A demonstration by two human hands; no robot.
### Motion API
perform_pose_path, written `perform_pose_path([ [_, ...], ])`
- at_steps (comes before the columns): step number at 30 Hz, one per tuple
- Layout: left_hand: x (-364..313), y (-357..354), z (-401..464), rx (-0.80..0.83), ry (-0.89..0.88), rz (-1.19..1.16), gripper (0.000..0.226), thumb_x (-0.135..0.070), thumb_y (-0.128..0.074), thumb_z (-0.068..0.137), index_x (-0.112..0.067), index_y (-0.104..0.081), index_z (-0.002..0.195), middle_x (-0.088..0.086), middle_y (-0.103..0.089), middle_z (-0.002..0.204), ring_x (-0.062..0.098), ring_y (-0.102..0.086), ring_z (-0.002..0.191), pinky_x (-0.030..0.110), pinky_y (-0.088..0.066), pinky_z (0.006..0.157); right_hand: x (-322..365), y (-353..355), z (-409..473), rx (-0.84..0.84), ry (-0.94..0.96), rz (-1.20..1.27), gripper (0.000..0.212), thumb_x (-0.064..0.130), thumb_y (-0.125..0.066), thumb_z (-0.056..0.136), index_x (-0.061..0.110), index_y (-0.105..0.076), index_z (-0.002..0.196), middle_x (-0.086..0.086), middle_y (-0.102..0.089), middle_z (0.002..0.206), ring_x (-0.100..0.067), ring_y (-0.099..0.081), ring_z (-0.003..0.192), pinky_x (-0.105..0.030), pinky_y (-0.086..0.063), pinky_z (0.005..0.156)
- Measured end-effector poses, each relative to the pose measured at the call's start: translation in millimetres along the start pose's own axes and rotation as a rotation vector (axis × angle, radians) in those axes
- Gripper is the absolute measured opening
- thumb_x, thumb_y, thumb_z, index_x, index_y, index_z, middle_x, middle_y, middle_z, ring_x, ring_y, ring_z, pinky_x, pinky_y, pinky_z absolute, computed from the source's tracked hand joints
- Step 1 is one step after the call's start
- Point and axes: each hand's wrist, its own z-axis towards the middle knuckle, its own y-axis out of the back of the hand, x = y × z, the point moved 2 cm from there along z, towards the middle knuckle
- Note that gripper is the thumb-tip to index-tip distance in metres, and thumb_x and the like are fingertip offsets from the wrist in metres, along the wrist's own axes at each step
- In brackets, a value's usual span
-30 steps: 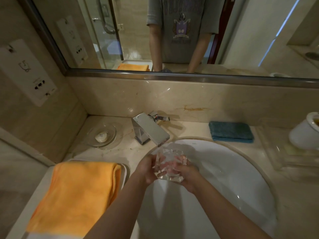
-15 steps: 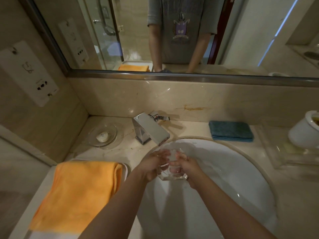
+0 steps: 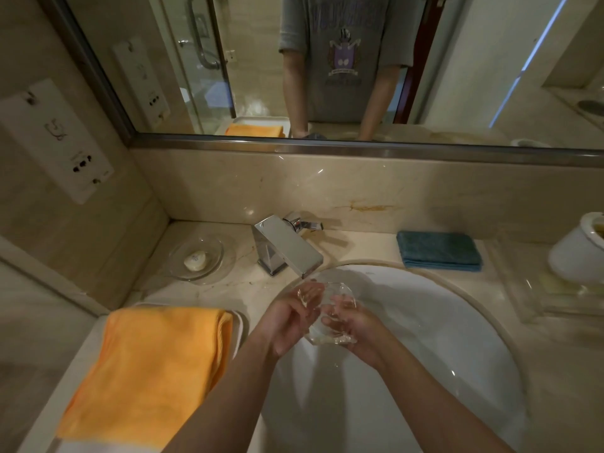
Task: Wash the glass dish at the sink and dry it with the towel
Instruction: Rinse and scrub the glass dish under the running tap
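Fingers (image 3: 309, 294) of left hand (image 3: 287, 318) and right hand (image 3: 351, 322) curled round glass dish (image 3: 330, 308), gripping it from both sides over sink (image 3: 441, 322), just below faucet (image 3: 287, 245) spout. Orange towel (image 3: 147, 367) on counter (image 3: 248, 266) left of faucet; soap dish (image 3: 197, 258) beside faucet; blue cloth (image 3: 439, 250) right. Wall plate (image 3: 55, 138) markings and shirt lettering in mirror (image 3: 327, 60) unreadable.

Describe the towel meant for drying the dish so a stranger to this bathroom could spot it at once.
Start at the white sink and look to its left. The orange towel lies folded over a white tray. Unlike the blue cloth behind the basin, it is bright orange and larger.
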Motion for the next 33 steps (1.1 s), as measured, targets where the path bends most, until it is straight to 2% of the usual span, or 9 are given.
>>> perform_pose_path([
  [3, 0, 2, 0, -0.069, -0.013, 0.317, 0.040, 0.015, -0.044, 0.085, -0.004, -0.057, 0.117, 0.007, -0.063, 0.116, 0.021, -0.057, 0.112, 0.030, -0.045, 0.094, 2, 7, -2, -0.025, 0.037, -0.168, 0.028, 0.010, -0.063, 0.084, 0.015, -0.058, 0.111, -0.002, -0.068, 0.088, -0.013, -0.064, 0.066, -0.023, -0.048, 0.049],
  [7, 4, 2, 1, -0.181, -0.043, 0.573, 0.013, -0.009, -0.060, 0.086, -0.013, -0.067, 0.096, 0.004, -0.069, 0.090, 0.013, -0.066, 0.078, 0.029, -0.056, 0.067, 6, 7, -4, -0.048, 0.094, -0.322, 0.018, 0.013, -0.057, 0.091, 0.014, -0.062, 0.108, -0.005, -0.070, 0.083, -0.013, -0.064, 0.059, -0.025, -0.045, 0.052],
  [11, 4, 2, 2, -0.275, -0.049, 0.743, 0.012, -0.021, -0.061, 0.086, -0.016, -0.071, 0.089, 0.006, -0.069, 0.076, 0.015, -0.064, 0.060, 0.027, -0.052, 0.056, 18, 3, -11, -0.025, 0.154, -0.536, 0.020, 0.018, -0.053, 0.094, 0.017, -0.061, 0.112, -0.003, -0.070, 0.084, -0.014, -0.066, 0.063, -0.023, -0.047, 0.053],
  [13, 4, 3, -2, -0.242, -0.025, 0.782, 0.017, -0.025, -0.060, 0.088, -0.012, -0.071, 0.092, 0.006, -0.070, 0.078, 0.017, -0.064, 0.062, 0.029, -0.052, 0.057, 27, 3, -11, -0.017, 0.153, -0.651, 0.019, 0.018, -0.053, 0.094, 0.017, -0.063, 0.110, -0.001, -0.069, 0.082, -0.013, -0.063, 0.061, -0.023, -0.043, 0.053],
  [18, 2, 8, -3, -0.111, 0.129, 0.621, 0.025, -0.015, -0.054, 0.090, -0.004, -0.066, 0.109, 0.007, -0.070, 0.096, 0.022, -0.067, 0.083, 0.036, -0.056, 0.072, 45, -2, -6, 0.026, 0.125, -0.901, 0.023, 0.012, -0.054, 0.093, 0.014, -0.065, 0.112, -0.003, -0.067, 0.090, -0.010, -0.061, 0.060, -0.019, -0.046, 0.052],
  [22, 5, 14, 4, -0.164, 0.191, 0.366, 0.022, -0.010, -0.047, 0.087, -0.006, -0.064, 0.101, 0.004, -0.068, 0.087, 0.019, -0.065, 0.068, 0.038, -0.052, 0.075, 52, -8, 9, -0.081, 0.225, -0.952, 0.007, 0.015, -0.066, 0.085, 0.022, -0.067, 0.084, -0.003, -0.065, 0.085, -0.010, -0.060, 0.054, -0.019, -0.045, 0.046],
  [26, 10, 5, 7, -0.205, 0.184, 0.309, 0.020, -0.007, -0.041, 0.088, -0.009, -0.060, 0.082, 0.005, -0.067, 0.078, 0.023, -0.062, 0.072, 0.039, -0.053, 0.076, 53, -19, 16, -0.296, 0.353, -0.901, 0.021, 0.018, -0.077, 0.075, 0.016, -0.056, 0.075, 0.003, -0.059, 0.070, -0.009, -0.056, 0.051, -0.020, -0.042, 0.049],
  [29, 11, 3, 8, -0.204, 0.149, 0.388, 0.015, -0.013, -0.046, 0.092, -0.010, -0.059, 0.084, 0.001, -0.067, 0.060, 0.020, -0.066, 0.058, 0.031, -0.047, 0.069, 51, -24, 19, -0.260, 0.313, -0.907, 0.026, 0.014, -0.078, 0.073, 0.013, -0.053, 0.066, -0.002, -0.060, 0.067, -0.011, -0.056, 0.051, -0.022, -0.045, 0.047],
  [33, 17, 6, 10, -0.137, 0.085, 0.354, 0.017, -0.031, -0.051, 0.092, -0.017, -0.060, 0.091, 0.000, -0.061, 0.066, 0.015, -0.061, 0.058, 0.028, -0.045, 0.063, 48, -25, 22, -0.243, 0.320, -0.888, 0.024, 0.013, -0.077, 0.073, 0.015, -0.056, 0.062, 0.000, -0.062, 0.063, -0.005, -0.059, 0.041, -0.019, -0.044, 0.045],
])
